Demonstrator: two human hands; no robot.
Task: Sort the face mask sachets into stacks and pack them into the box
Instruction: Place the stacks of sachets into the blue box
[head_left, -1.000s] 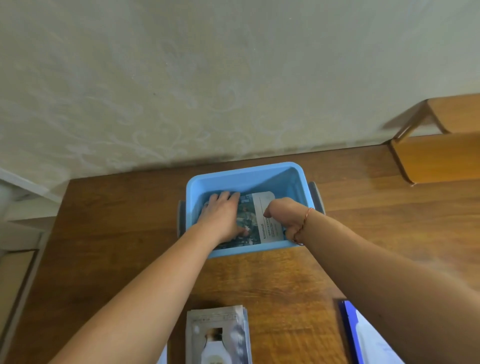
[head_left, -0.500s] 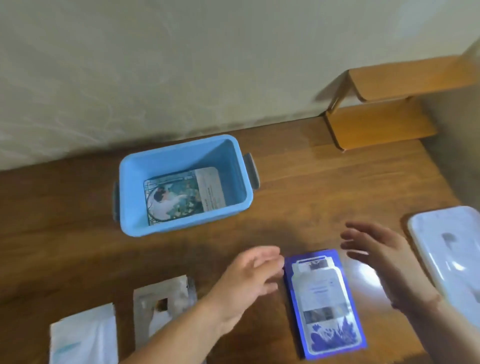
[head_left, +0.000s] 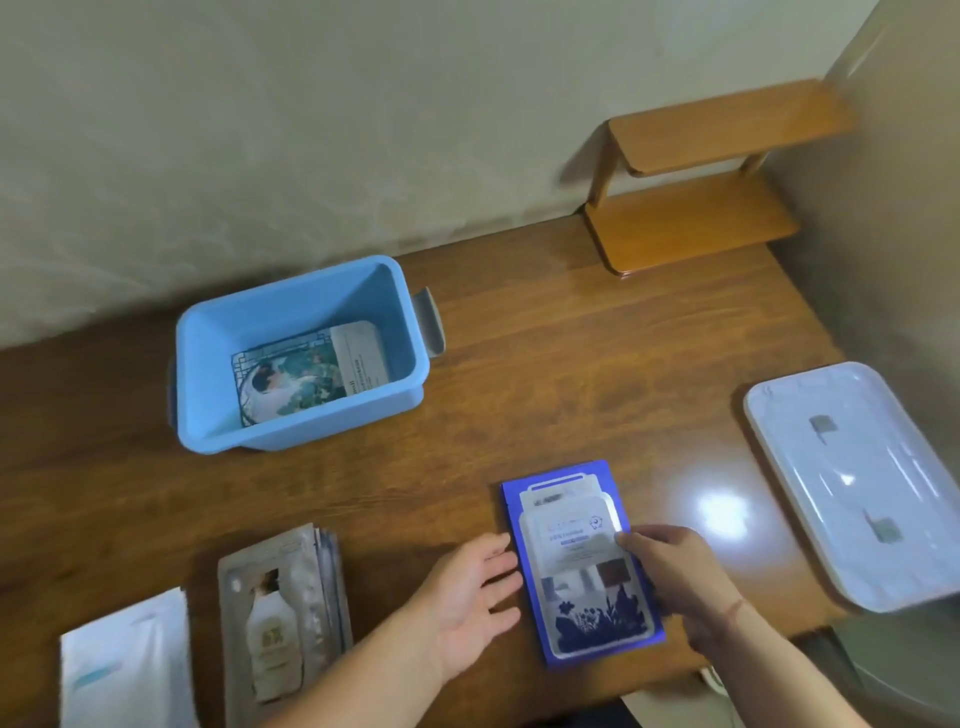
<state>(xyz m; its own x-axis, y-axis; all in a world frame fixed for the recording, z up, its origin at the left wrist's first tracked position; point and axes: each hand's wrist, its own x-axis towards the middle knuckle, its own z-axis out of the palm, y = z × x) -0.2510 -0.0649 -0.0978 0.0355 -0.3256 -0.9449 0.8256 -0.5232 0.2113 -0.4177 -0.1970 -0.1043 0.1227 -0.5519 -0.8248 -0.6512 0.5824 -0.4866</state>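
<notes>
- Blue box (head_left: 304, 410) sits at the back left of the wooden surface (head_left: 571, 374), near the wall. One pile of green-printed sachets (head_left: 306, 376) lies flat on its floor; plenty of room above it.
- Blue sachet stack (head_left: 582, 561) lies on the surface at front centre, well apart from the box.
- Right hand (head_left: 675, 577) is on the right edge of the blue stack, fingers curled round that edge, thumb on the top face. Reads as a grip just being taken.
- Left hand (head_left: 470, 597) is spread, fingers straight, fingertips touching or just beside the left edge of the same stack. It holds nothing.
- Two more piles wait at front left: a grey stack (head_left: 280, 613) and a white stack (head_left: 122, 660), partly out of frame.
- White lid (head_left: 852, 478) lies at the right of the surface, apart from everything.
- Judgement: sorting looks done; packing is in hand, one of four stacks in.
- Next move calls for squaring the blue stack between both hands, lifting it as a block, carrying it back and left, and laying it flat on the green pile.
- Risk: slick sachets may fan out if lifted by one edge alone.
</notes>
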